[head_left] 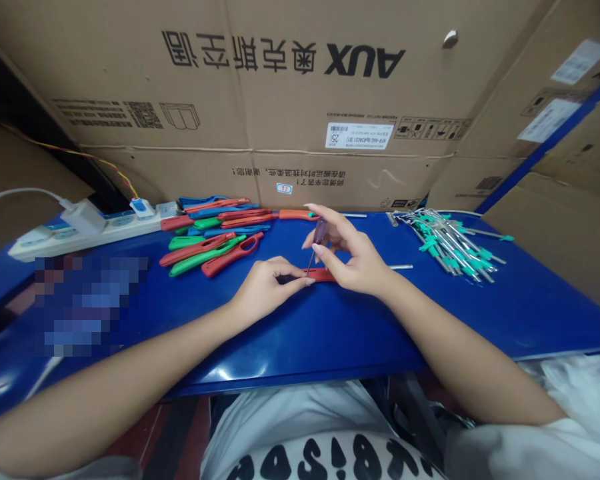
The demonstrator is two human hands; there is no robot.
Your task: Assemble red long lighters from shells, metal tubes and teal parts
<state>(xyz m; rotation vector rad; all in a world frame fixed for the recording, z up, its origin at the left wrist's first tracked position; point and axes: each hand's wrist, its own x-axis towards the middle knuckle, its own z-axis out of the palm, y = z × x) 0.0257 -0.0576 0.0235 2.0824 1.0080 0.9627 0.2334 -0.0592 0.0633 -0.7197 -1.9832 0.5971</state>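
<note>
Mid-frame, the left hand (263, 288) pinches a seemingly half-finished red plastic handle (323, 275), silver metal rod (401, 267) already protruding, while the right hand (356, 259) holds a purple-handled screwdriver (320, 231) to it.

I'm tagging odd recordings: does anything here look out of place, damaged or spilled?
Two things: the printing on the large carton is upside down, and a pixelated patch on the left hides whatever is there. I see no spill on the blue table.
</note>
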